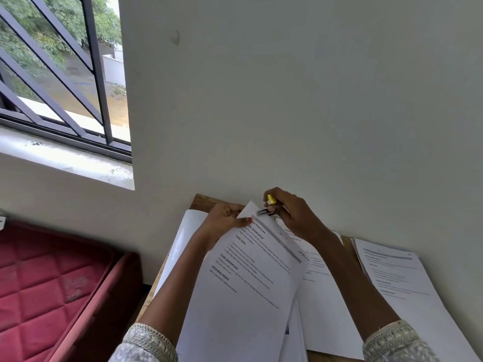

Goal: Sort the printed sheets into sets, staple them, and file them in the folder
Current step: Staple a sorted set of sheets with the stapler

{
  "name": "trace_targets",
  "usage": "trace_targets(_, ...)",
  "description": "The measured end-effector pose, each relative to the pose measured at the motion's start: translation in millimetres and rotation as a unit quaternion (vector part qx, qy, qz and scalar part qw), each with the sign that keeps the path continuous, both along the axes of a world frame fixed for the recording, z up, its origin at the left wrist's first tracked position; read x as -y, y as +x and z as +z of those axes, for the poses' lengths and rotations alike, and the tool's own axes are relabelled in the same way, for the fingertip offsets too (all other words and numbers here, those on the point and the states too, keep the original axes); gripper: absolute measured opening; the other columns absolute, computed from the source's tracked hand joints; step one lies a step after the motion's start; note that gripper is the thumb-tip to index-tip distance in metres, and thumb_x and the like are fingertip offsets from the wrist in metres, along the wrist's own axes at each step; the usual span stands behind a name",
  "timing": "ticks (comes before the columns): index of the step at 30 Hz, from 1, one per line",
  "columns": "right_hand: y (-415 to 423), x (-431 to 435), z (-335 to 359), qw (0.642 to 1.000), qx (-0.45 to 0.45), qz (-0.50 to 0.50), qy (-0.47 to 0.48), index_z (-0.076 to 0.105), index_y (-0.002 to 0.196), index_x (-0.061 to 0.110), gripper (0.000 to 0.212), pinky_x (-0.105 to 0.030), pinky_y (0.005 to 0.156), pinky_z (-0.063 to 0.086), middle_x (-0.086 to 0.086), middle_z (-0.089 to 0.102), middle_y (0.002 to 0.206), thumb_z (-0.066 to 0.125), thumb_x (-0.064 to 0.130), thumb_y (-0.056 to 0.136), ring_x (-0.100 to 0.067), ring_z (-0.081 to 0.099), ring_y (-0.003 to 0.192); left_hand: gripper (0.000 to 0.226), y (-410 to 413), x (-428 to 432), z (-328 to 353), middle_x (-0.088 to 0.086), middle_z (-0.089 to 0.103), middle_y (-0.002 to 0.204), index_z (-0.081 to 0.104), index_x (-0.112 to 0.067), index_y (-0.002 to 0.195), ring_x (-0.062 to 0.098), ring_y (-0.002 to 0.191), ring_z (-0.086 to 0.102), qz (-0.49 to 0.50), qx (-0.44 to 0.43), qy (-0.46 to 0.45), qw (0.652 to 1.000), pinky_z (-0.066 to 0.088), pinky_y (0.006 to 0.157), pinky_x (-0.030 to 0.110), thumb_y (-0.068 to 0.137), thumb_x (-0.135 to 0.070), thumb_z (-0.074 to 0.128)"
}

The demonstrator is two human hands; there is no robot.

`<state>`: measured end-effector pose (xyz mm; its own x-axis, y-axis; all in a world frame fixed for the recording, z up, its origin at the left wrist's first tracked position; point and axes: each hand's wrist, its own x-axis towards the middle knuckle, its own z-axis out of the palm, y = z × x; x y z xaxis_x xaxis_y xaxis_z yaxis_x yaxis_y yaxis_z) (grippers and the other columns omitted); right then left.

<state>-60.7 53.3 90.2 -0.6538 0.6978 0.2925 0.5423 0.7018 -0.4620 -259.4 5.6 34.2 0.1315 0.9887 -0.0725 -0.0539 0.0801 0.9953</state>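
Note:
A set of printed sheets [251, 278] is lifted off the wooden table [201, 201] and tilted toward me. My left hand [226, 218] pinches its top left edge, thumb on the front of the page. My right hand [290, 212] grips a small yellow stapler [270, 202] whose dark jaws sit over the set's top corner. More printed sheets [321, 288] lie flat under and to the right of the held set, with another pile [397, 278] at the far right. A glossy white folder [180, 241] lies at the table's left edge, partly under my left forearm.
The table stands against a plain white wall [287, 100]. A red quilted mattress [52, 278] lies low on the left. A barred window [60, 74] with a ledge is at upper left.

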Motion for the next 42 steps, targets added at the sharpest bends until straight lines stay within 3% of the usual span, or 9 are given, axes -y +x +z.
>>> trace_targets(6, 16, -6, -1, 0.991, -0.103, -0.090, 0.005, 0.043, 0.100, 0.029, 0.035, -0.019, 0.069, 0.046, -0.003, 0.062, 0.082, 0.036, -0.004, 0.091, -0.020, 0.063, 0.080, 0.024, 2, 2, -5, 0.012, 0.075, 0.096, 0.071, -0.007, 0.108, 0.024, 0.080, 0.073, 0.021, 0.042, -0.020, 0.999, 0.059, 0.064, 0.028, 0.085, 0.000, 0.068)
trace_targets(11, 31, -12, -8, 0.972, -0.168, -0.163, -0.015, 0.038, 0.097, 0.027, 0.038, -0.010, 0.061, 0.043, 0.006, 0.044, 0.071, 0.033, -0.011, 0.095, -0.009, 0.048, 0.062, 0.016, 1, -1, -6, 0.012, 0.075, 0.095, 0.073, -0.011, 0.100, 0.027, 0.082, 0.073, 0.032, 0.039, -0.035, 0.998, 0.058, 0.068, 0.032, 0.086, -0.006, 0.069)
trace_targets(17, 39, -12, 6, 0.989, -0.083, -0.122, -0.027, 0.038, 0.106, 0.017, 0.006, -0.012, 0.048, 0.029, 0.003, 0.033, 0.065, 0.037, 0.013, 0.101, -0.008, 0.036, 0.046, 0.013, 3, -3, -8, 0.010, 0.076, 0.089, 0.075, -0.010, 0.095, 0.026, 0.078, 0.073, 0.045, -0.006, -0.031, 0.998, 0.058, 0.065, 0.030, 0.082, -0.013, 0.074)
trace_targets(23, 29, -19, 7, 0.997, 0.042, -0.060, -0.001, 0.044, 0.110, 0.012, 0.030, -0.007, 0.069, 0.035, 0.008, 0.036, 0.086, 0.057, -0.004, 0.087, 0.000, 0.037, 0.072, 0.008, 5, -2, -9, 0.009, 0.076, 0.085, 0.075, -0.011, 0.090, 0.027, 0.076, 0.074, 0.053, -0.027, -0.026, 0.998, 0.059, 0.068, 0.032, 0.083, -0.015, 0.074)
trace_targets(29, 32, -34, -6, 0.975, 0.188, -0.075, 0.090, 0.047, 0.098, 0.009, 0.022, -0.038, 0.068, 0.047, -0.003, 0.042, 0.091, 0.045, -0.010, 0.086, -0.020, 0.046, 0.077, 0.011, 1, 4, -5, -0.001, 0.076, 0.077, 0.073, -0.021, 0.083, 0.015, 0.068, 0.073, 0.066, -0.023, 0.005, 0.998, 0.054, 0.057, 0.020, 0.086, -0.011, 0.071)
trace_targets(32, 29, -31, 3, 0.985, 0.141, -0.099, -0.007, 0.038, 0.094, 0.016, 0.016, -0.031, 0.067, 0.044, -0.009, 0.051, 0.092, 0.038, 0.000, 0.095, -0.015, 0.049, 0.079, 0.009, 0, 4, -7, 0.001, 0.076, 0.080, 0.073, -0.021, 0.085, 0.018, 0.071, 0.074, 0.073, -0.012, 0.014, 0.997, 0.056, 0.060, 0.023, 0.085, -0.012, 0.071)
trace_targets(36, 16, -19, 16, 0.997, 0.004, -0.053, -0.060, 0.045, 0.095, 0.000, 0.003, -0.005, 0.068, 0.037, -0.008, 0.057, 0.089, 0.043, -0.002, 0.097, 0.006, 0.054, 0.074, 0.009, -2, 2, -9, 0.006, 0.076, 0.088, 0.073, -0.015, 0.095, 0.022, 0.075, 0.074, 0.042, -0.002, 0.006, 0.999, 0.056, 0.059, 0.025, 0.087, -0.014, 0.069)
trace_targets(39, 14, -19, 21, 0.998, 0.018, -0.038, -0.046, 0.054, 0.106, 0.006, 0.023, -0.008, 0.067, 0.037, 0.012, 0.051, 0.091, 0.061, -0.003, 0.085, 0.000, 0.050, 0.075, 0.014, -2, 1, -12, 0.012, 0.075, 0.091, 0.073, -0.008, 0.099, 0.026, 0.078, 0.073, 0.025, 0.026, -0.024, 0.999, 0.058, 0.063, 0.033, 0.093, -0.014, 0.061)
trace_targets(42, 18, -32, 16, 0.994, 0.102, 0.020, 0.020, 0.052, 0.117, 0.012, 0.054, -0.023, 0.080, 0.050, 0.003, 0.047, 0.112, 0.057, -0.018, 0.072, -0.014, 0.049, 0.100, 0.024, -1, -2, -16, 0.024, 0.071, 0.097, 0.069, 0.006, 0.100, 0.035, 0.083, 0.068, 0.034, 0.062, -0.055, 0.996, 0.056, 0.079, 0.047, 0.096, -0.014, 0.055)
